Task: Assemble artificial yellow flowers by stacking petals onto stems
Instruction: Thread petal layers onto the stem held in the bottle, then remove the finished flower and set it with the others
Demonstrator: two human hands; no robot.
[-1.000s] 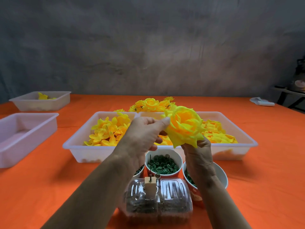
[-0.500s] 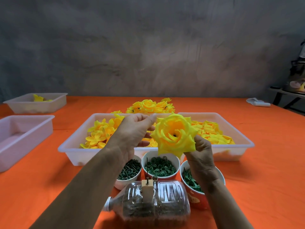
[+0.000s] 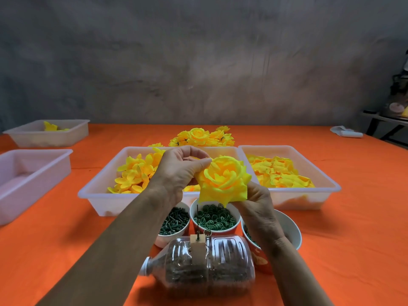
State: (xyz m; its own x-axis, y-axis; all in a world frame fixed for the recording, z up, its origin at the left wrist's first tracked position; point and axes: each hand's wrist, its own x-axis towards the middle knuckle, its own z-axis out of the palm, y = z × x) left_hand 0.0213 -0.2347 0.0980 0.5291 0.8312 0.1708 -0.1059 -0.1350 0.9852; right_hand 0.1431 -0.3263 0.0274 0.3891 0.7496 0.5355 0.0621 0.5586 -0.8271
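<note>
The yellow flower is held in the air above the cup of green rings, in front of the petal trays. The right hand has its grip closed underneath it; the left hand pinches an outer petal. Judging by this, shaping works best with the base held steady and the petals teased gently, not tugged.

Orange table, tubs, cups, bottle
</note>
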